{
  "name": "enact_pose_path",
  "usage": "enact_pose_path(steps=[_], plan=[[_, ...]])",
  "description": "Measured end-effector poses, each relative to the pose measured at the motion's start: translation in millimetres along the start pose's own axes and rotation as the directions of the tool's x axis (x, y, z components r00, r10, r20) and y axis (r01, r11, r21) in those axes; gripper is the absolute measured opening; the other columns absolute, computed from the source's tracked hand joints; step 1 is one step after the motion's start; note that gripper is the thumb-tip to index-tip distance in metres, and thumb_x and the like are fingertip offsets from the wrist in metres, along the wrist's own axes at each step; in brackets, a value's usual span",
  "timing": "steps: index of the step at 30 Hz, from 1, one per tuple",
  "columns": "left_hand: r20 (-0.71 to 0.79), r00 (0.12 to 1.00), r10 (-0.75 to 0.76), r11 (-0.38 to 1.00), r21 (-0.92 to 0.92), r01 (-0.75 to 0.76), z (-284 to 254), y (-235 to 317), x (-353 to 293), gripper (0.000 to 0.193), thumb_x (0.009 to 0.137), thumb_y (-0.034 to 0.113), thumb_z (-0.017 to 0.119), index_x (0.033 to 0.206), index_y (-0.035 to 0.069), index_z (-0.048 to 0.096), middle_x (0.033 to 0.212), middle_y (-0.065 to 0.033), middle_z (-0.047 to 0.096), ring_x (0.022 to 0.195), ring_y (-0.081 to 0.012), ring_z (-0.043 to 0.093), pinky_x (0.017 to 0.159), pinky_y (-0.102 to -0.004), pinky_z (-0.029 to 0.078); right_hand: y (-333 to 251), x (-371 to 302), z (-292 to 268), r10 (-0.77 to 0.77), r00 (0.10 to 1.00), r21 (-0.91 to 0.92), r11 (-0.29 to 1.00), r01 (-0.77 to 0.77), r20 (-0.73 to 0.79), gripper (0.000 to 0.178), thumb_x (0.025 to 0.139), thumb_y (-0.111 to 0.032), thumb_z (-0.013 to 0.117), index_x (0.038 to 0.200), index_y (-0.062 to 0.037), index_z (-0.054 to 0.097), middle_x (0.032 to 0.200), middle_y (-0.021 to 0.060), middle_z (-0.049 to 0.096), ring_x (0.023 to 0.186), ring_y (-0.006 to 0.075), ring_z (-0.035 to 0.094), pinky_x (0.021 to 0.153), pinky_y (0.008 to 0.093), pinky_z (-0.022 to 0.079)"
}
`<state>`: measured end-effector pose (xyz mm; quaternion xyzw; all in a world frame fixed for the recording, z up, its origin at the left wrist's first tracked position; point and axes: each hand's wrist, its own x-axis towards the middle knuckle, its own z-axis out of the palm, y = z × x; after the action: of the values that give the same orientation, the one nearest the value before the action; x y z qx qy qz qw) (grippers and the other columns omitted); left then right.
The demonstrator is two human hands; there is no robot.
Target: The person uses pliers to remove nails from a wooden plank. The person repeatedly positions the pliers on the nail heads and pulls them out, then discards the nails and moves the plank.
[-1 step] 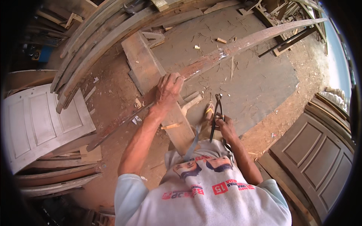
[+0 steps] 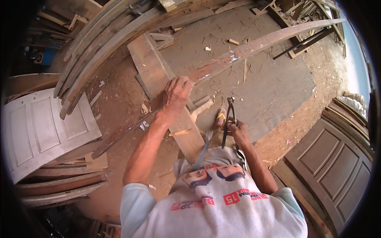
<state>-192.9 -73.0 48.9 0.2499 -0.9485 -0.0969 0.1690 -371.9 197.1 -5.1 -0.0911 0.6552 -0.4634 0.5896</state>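
Note:
My left hand (image 2: 176, 93) is closed over a long, worn reddish-brown wooden board (image 2: 254, 49), which runs from the lower left up to the far right. Under that hand the board crosses a wide bench plank (image 2: 151, 59) that reaches toward my lap. In my right hand (image 2: 238, 133) is a pair of dark metal pincers (image 2: 231, 107), jaws pointing away from me and handles spread. The pincers are held to the right of the bench plank, apart from the board. A thin wood sliver (image 2: 180, 133) and a blue-grey strip (image 2: 204, 151) lie on the plank near me.
Curved timbers (image 2: 111, 51) are stacked at the far left. A pale panelled door (image 2: 51, 127) lies at the left, a brown one (image 2: 331, 168) at the right. Wood chips and twigs litter the dark floor sheet (image 2: 274, 95). A scrap pile (image 2: 295, 16) stands far right.

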Motion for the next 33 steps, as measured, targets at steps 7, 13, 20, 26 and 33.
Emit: enact_pose_path(steps=[7, 13, 20, 26, 33], plan=[[-0.049, 0.975, -0.215, 0.972, -0.110, 0.209, -22, -30, 12, 0.010, 0.099, 0.012, 0.069, 0.105, 0.005, 0.065, 0.106, -0.0090, 0.069, 0.097, -0.0233, 0.071, 0.076, -0.0391, 0.059, -20, 34, -60, -0.021, 0.998, -0.088, 0.996, 0.015, -0.058, 0.050, 0.101, -0.010, 0.054, 0.144, 0.0131, 0.046, 0.111, 0.0189, 0.071, 0.097, 0.0269, 0.074, 0.087, 0.0387, 0.061], [-0.130, 0.573, -0.809, 0.549, -0.515, 0.659, -64, -90, -15, 0.035, 0.097, 0.014, 0.072, 0.130, 0.009, 0.061, 0.121, -0.0137, 0.069, 0.104, -0.0292, 0.070, 0.086, -0.0347, 0.057, -30, 42, -91, -0.013, 0.993, -0.068, 0.998, 0.005, -0.120, 0.039, 0.099, -0.011, 0.054, 0.130, 0.0125, 0.057, 0.109, 0.0169, 0.072, 0.099, 0.0263, 0.074, 0.087, 0.0387, 0.062], [-0.105, 0.809, -0.579, 0.795, 0.149, 0.588, -67, -33, -24, 0.073, 0.093, 0.032, 0.077, 0.156, 0.013, 0.046, 0.153, -0.0195, 0.052, 0.144, -0.0365, 0.045, 0.120, -0.0527, 0.035, -18, 48, -101, -0.036, 0.996, -0.092, 0.995, 0.028, -0.083, 0.046, 0.099, -0.013, 0.053, 0.138, 0.0115, 0.053, 0.110, 0.0188, 0.071, 0.099, 0.0279, 0.074, 0.087, 0.0405, 0.062], [0.142, 0.910, -0.390, 0.921, 0.068, 0.384, -3, 16, -40, 0.078, 0.098, 0.030, 0.071, 0.163, 0.013, 0.032, 0.166, -0.0191, 0.032, 0.152, -0.0389, 0.031, 0.124, -0.0560, 0.025, -19, 24, -70, -0.057, 0.994, -0.101, 0.994, 0.047, -0.095, 0.050, 0.101, -0.013, 0.052, 0.145, 0.0108, 0.047, 0.115, 0.0198, 0.070, 0.101, 0.0289, 0.073, 0.088, 0.0399, 0.061], [0.047, 0.912, -0.407, 0.891, -0.201, 0.408, -5, 3, -37, 0.067, 0.098, 0.022, 0.069, 0.158, 0.008, 0.042, 0.150, -0.0195, 0.053, 0.138, -0.0383, 0.050, 0.117, -0.0515, 0.034, 21, -17, -19, -0.016, 0.993, -0.110, 0.994, 0.003, -0.116, 0.050, 0.101, -0.010, 0.051, 0.146, 0.0122, 0.045, 0.115, 0.0210, 0.072, 0.102, 0.0283, 0.074, 0.090, 0.0398, 0.060]])
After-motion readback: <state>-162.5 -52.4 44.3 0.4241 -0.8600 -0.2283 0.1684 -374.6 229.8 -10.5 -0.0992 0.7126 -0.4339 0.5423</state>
